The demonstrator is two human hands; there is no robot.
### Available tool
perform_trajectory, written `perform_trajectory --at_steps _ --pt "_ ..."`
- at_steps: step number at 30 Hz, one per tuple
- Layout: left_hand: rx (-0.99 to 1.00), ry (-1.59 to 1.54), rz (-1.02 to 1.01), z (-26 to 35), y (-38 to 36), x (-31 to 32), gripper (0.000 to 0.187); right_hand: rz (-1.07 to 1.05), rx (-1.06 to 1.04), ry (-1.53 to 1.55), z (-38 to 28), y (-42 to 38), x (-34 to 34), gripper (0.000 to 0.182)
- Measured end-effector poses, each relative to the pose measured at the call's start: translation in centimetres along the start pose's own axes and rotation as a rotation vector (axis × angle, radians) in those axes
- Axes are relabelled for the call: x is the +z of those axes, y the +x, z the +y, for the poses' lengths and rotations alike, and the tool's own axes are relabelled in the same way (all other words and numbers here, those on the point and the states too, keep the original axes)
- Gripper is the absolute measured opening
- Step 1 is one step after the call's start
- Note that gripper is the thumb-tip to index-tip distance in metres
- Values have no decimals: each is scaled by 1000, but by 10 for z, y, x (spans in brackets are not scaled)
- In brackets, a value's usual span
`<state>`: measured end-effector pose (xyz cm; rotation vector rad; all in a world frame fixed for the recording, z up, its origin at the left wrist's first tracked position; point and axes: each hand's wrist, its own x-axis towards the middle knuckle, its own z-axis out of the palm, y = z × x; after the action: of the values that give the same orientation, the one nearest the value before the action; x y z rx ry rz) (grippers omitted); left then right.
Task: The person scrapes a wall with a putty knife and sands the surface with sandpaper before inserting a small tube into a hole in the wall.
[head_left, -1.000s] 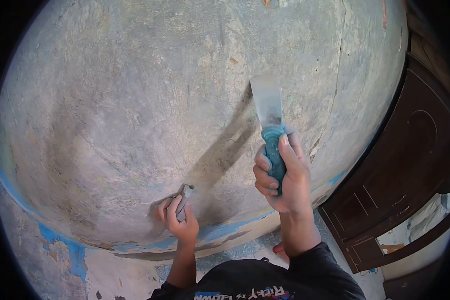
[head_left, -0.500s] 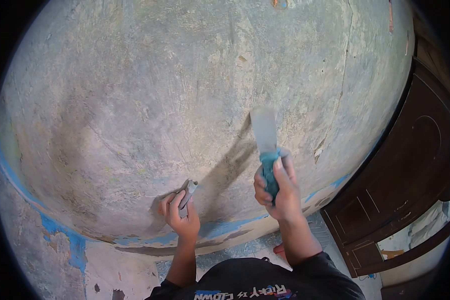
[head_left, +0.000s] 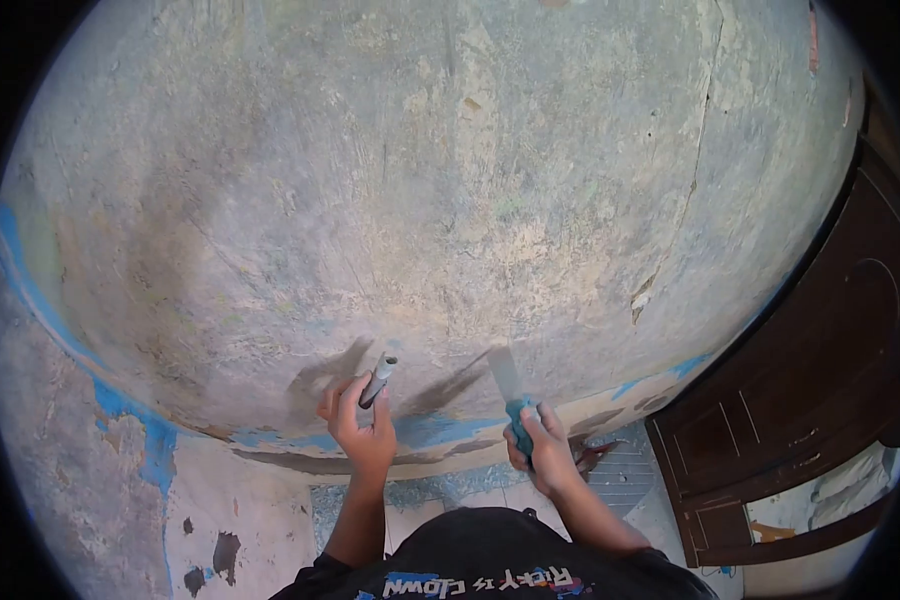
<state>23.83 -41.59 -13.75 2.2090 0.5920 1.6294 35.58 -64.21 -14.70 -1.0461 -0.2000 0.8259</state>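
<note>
My right hand [head_left: 548,452] is wrapped round the teal handle of a putty knife [head_left: 506,378]. Its wide metal blade, slightly blurred, points up at the lower part of the scraped grey wall [head_left: 370,210] and casts a shadow beside it. To the left, the fingers of my left hand [head_left: 362,432] close on a short greyish roll [head_left: 381,372] with a hollow end, tilted upward near the wall. Patchy, roughened plaster covers the wall, and remnants of blue paint [head_left: 450,432] run along its lower edge.
A dark wooden cabinet [head_left: 785,370] stands at the right. A crack [head_left: 692,190] runs down the wall's right side. Peeling blue paint [head_left: 158,450] marks the left corner. Below lies a tiled floor [head_left: 615,470] with a reddish item [head_left: 592,458] on it.
My right hand has brought the putty knife down and slightly left, from mid-wall to lower on it. The left hand stays nearly in place, its roll tipped a little more upright.
</note>
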Motion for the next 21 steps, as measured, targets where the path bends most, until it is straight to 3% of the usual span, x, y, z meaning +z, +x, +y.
perform_trajectory --at_steps 6,14,21 --pt "-92 -10 -34 4 -26 -7 32 55 217 126 43 -9 -28 12" --pt "-69 19 -183 -2 -80 -6 31 148 396 224 94 -13 -56 14" --pt "-7 44 -142 -33 -60 -16 27 322 541 521 152 5 -84 12"
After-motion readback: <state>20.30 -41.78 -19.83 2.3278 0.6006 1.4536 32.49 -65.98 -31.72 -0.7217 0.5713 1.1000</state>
